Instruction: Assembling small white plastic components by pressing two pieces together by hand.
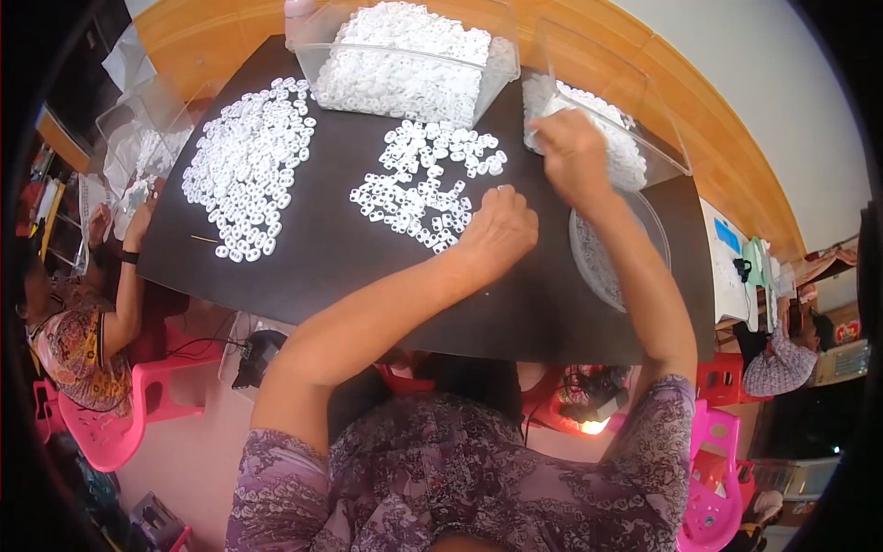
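My left hand (498,230) rests on the black mat (349,267) at the right edge of a middle heap of small white rings (425,182), fingers curled around a few of them. My right hand (572,155) reaches into a clear tilted bin (644,110) of white rings at the right, fingers bunched; what it holds is hidden. A second, larger heap of white rings (248,166) lies on the mat's left part.
A clear box full of white rings (405,60) stands at the back. A round clear bowl (607,253) sits under my right forearm. A person in a patterned top (78,340) sits at left on a pink chair (110,423); another person (782,359) is at right.
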The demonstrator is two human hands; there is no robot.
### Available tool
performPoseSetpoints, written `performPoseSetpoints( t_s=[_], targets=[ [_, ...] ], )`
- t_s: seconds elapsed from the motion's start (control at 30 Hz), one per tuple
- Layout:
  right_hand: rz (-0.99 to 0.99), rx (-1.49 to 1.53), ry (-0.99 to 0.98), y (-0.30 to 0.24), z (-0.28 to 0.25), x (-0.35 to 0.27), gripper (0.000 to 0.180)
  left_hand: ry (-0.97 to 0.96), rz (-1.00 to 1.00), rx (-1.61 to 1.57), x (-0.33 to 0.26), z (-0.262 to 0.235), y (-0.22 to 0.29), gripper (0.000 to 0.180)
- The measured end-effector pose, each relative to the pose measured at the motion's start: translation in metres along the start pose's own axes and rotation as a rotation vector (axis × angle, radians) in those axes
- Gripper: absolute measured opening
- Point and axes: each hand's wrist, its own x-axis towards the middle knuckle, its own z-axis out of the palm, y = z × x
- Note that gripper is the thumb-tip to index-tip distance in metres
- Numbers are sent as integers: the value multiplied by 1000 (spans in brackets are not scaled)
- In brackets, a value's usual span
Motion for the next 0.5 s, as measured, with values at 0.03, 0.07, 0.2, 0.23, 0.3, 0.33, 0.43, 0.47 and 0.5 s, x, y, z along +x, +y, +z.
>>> performPoseSetpoints(
  t_s=[0.03, 0.07, 0.2, 0.23, 0.3, 0.33, 0.43, 0.47, 0.5],
  targets=[
    [8, 27, -50, -9, 8, -6, 10, 10, 25, -40, -5, -7, 4, 4],
    [19, 58, -97, -13, 18, -13, 10, 17, 50, -77, -11, -13, 8, 3],
    [113, 232, -199, -28, 54, -28, 7, 134, 16, -320, -41, -56, 13, 4],
    [103, 259, -211, -32, 64, -28, 8, 136, 7, -311, -51, -65, 12, 4],
    [114, 249, -269, -43, 75, -25, 10, 188, -120, -449, -70, -79, 10, 9],
    [109, 254, -272, -50, 80, -23, 10, 189, -126, -445, -79, -83, 9, 9],
    [174, 116, -336, -61, 96, -17, 12, 242, -298, -491, -101, -95, 5, 15],
    [168, 117, -338, -62, 98, -17, 12, 246, -303, -488, -106, -99, 4, 15],
    [211, 152, -373, -61, 98, -16, 12, 249, -361, -516, -110, -102, 3, 14]
  ],
)
